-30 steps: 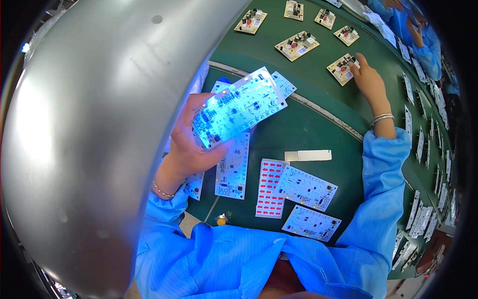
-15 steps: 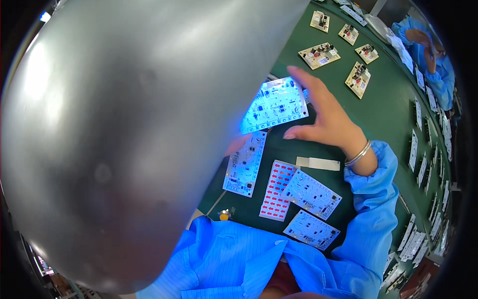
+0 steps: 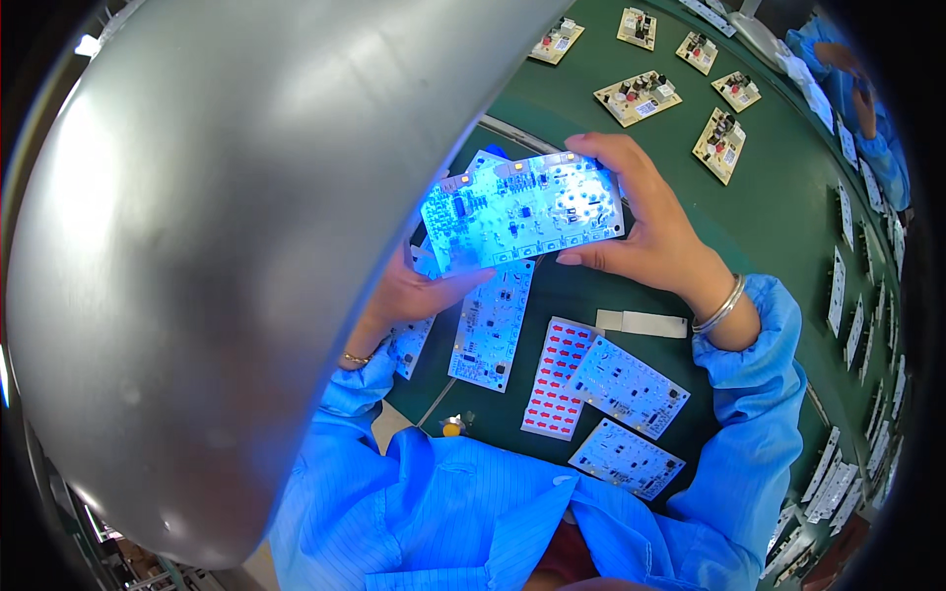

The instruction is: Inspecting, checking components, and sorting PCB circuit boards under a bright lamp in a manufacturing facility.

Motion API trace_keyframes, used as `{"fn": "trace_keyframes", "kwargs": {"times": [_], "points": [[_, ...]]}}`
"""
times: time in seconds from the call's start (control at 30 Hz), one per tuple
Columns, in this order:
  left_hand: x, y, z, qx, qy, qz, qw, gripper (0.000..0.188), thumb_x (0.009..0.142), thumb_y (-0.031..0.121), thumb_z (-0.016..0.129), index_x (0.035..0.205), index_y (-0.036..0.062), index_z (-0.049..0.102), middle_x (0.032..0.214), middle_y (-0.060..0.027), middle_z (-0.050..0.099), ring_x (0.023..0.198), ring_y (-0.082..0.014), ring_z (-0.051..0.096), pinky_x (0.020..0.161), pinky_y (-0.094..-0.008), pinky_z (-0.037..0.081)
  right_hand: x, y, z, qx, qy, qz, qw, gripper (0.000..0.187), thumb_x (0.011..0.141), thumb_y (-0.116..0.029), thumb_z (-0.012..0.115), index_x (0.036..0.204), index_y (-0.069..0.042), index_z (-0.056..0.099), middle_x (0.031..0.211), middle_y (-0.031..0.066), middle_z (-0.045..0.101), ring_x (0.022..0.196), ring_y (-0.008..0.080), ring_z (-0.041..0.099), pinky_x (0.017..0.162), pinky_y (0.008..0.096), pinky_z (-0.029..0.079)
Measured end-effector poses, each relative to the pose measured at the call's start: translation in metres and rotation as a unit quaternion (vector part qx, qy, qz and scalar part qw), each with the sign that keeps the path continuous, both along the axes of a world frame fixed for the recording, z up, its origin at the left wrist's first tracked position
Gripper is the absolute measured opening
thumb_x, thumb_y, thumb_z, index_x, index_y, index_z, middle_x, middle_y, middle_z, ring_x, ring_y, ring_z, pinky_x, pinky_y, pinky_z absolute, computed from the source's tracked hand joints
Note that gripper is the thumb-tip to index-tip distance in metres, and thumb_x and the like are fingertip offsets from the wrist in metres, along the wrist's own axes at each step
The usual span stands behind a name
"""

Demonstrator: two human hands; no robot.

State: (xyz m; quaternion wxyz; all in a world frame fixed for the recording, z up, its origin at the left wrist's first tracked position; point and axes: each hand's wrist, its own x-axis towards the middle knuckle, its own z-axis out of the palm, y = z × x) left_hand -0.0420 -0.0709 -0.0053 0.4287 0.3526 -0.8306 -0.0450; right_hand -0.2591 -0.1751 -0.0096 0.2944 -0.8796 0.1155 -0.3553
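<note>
A white circuit board (image 3: 522, 212) is held up under bright blue light, its small parts facing me. My left hand (image 3: 419, 293) grips its lower left edge, the thumb along the front; the fingers behind are hidden. At the right end, my right hand (image 3: 645, 222) pinches the same board between thumb below and fingers above. Beneath it on the green table lies another circuit board (image 3: 493, 330), with one more partly hidden by my left wrist. Near my front lie a sheet of red arrow stickers (image 3: 558, 379), a board overlapping it (image 3: 631, 384) and a further board (image 3: 628, 458).
A large grey metal lamp hood (image 3: 217, 266) fills the left side. Several tan boards with tall parts (image 3: 639, 97) lie on the far table (image 3: 769, 212). A pale strip (image 3: 641, 323) sits by my right sleeve. Boards stand along the right, where another person's blue sleeve (image 3: 882, 163) shows.
My right hand has closed on the board's right end, where it was open beside it. My left hand and more of the board now show from behind the hood.
</note>
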Motion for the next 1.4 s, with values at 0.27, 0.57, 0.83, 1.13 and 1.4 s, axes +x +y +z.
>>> {"fn": "trace_keyframes", "kwargs": {"times": [0.27,0.57,0.83,1.13,1.4], "points": [[-0.001,-0.005,-0.004,0.0,0.043,-0.047,0.998,0.102,0.058,0.006,0.07,0.129,0.0141,-0.003,0.113,-0.0197,0.035,0.099,-0.029,0.045,0.08,-0.0382,0.04,-0.002,0.005,-0.009,0.016,-0.018,-0.015,1.0,0.076,0.056,-0.015,0.071,0.12,-0.006,0.031,0.114,0.0139,0.041,0.104,0.0261,0.042,0.087,0.0337,0.034],[0.0,-0.008,-0.023,-0.03,0.133,-0.025,0.99,0.099,0.058,0.008,0.07,0.128,0.013,0.0,0.112,-0.0209,0.036,0.099,-0.0291,0.045,0.081,-0.0387,0.039,-0.003,0.007,-0.02,-0.05,-0.078,-0.035,0.995,0.068,0.061,-0.013,0.066,0.119,-0.007,0.031,0.114,0.0153,0.039,0.104,0.0306,0.041,0.086,0.0345,0.036],[-0.001,-0.01,-0.026,-0.013,0.168,-0.012,0.986,0.1,0.058,0.009,0.072,0.128,0.0119,0.001,0.112,-0.0223,0.037,0.098,-0.0279,0.045,0.083,-0.0372,0.036,-0.003,0.005,-0.031,-0.006,-0.143,-0.005,0.99,0.075,0.056,-0.017,0.073,0.119,-0.008,0.033,0.114,0.0138,0.039,0.095,0.0251,0.046,0.07,0.0294,0.043],[-0.002,-0.014,-0.026,-0.007,0.171,0.0,0.985,0.095,0.06,0.012,0.07,0.127,0.009,0.003,0.11,-0.0215,0.04,0.096,-0.0255,0.046,0.082,-0.0344,0.037,-0.006,0.002,-0.03,-0.017,-0.133,-0.013,0.991,0.077,0.056,-0.017,0.072,0.121,-0.009,0.031,0.116,0.0132,0.04,0.091,0.0247,0.048,0.07,0.03,0.043],[0.001,-0.018,-0.023,0.043,0.204,0.026,0.978,0.083,0.062,0.015,0.068,0.124,0.0038,0.013,0.106,-0.0199,0.044,0.095,-0.0237,0.046,0.083,-0.0333,0.035,-0.008,-0.002,-0.029,0.021,-0.114,-0.004,0.993,0.076,0.059,-0.016,0.07,0.123,-0.01,0.03,0.117,0.0112,0.04,0.088,0.0231,0.049,0.068,0.0309,0.043]]}}
